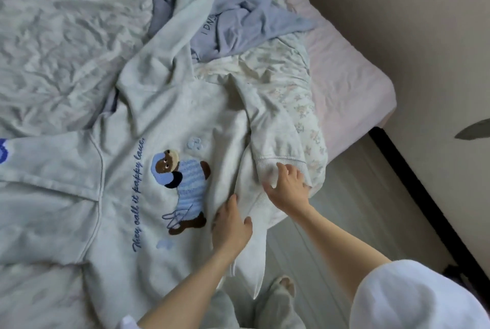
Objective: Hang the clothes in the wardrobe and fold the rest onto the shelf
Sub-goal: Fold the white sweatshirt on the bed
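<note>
Sweatshirt (164, 169) with a bear design lies spread face-up on the bed (53, 36); I pinch its hem edge with my left hand (230, 225) while my right hand (287, 186) grips the sleeve cuff (273, 166), apparently to fold it inward.

rumpled bed sheet (53, 23), pale floor (344, 209), wall (397, 23)
</note>
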